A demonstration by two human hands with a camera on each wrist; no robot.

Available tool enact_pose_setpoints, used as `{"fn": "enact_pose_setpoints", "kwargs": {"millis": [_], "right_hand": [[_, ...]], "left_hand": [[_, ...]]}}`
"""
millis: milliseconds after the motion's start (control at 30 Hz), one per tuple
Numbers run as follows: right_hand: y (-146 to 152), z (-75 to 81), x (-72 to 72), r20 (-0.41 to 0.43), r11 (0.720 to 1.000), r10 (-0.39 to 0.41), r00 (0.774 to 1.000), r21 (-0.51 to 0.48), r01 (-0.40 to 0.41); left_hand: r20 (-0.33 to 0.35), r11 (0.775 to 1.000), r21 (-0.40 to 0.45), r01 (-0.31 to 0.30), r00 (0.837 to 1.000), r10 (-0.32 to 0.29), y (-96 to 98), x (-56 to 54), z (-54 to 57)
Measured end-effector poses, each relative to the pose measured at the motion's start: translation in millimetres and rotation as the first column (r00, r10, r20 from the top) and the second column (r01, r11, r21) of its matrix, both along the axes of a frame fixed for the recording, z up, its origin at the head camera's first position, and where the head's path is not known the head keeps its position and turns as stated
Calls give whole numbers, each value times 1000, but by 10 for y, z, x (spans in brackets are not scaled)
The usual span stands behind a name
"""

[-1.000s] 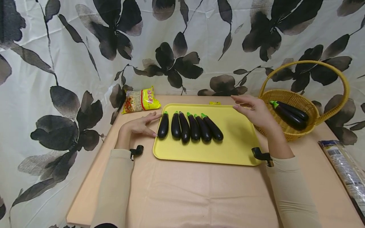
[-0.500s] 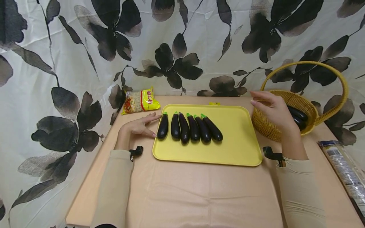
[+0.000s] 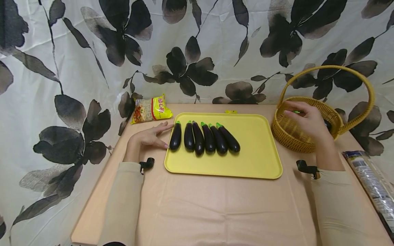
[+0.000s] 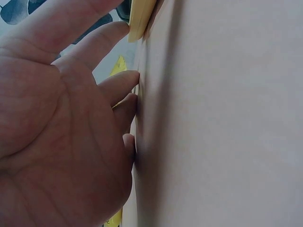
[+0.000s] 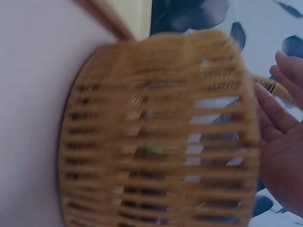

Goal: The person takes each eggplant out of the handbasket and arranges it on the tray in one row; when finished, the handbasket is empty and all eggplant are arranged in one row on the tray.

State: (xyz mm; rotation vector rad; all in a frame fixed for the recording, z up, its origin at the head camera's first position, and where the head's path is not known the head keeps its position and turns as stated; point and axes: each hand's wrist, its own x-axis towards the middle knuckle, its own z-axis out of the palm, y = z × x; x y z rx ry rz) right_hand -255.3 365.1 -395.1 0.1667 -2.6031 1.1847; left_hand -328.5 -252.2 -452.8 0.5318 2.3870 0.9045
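My left hand (image 3: pixel 149 136) rests at the left rim of the yellow tray (image 3: pixel 258 147), its fingers extended beside the leftmost eggplant (image 3: pixel 175 137). In the left wrist view its palm shows, fingertips by the tray's edge (image 4: pixel 139 19). Several dark eggplants with green stems lie in a row on the tray. My right hand (image 3: pixel 309 119) hovers over the wicker basket (image 3: pixel 287 138), fingers loosely bent and holding nothing visible. Beneath it, the eggplants in the basket are mostly hidden; a green stem and a dark bit (image 3: pixel 328 125) show. The right wrist view has the hand (image 5: pixel 286 156) just above the basket's rim.
A bag of snack-like food (image 3: pixel 152 109) lies at the table's back left. Behind the tray sits a small yellow object (image 3: pixel 231 111). A long clear-and-blue package (image 3: pixel 370 184) lies along the right edge. The basket's tall handle (image 3: pixel 367 85) arches up, and a floral cloth hangs behind.
My right hand has moved right, from above the tray's right side to over the basket. The left hand stays in place, and the eggplants on the tray have not moved.
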Motion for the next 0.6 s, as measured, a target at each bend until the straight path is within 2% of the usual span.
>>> {"fn": "enact_pose_setpoints", "kwargs": {"millis": [267, 433, 600], "right_hand": [[202, -15, -30, -7, 998, -51, 999, 32, 51], [327, -45, -102, 11, 992, -60, 998, 115, 58], [445, -105, -168, 73, 975, -75, 994, 213, 58]], "left_hand": [[20, 1000, 9, -13, 1000, 13, 6, -8, -1], [12, 1000, 5, -8, 1000, 8, -1, -5, -1], [1, 1000, -5, -6, 1000, 6, 1, 6, 7]]}}
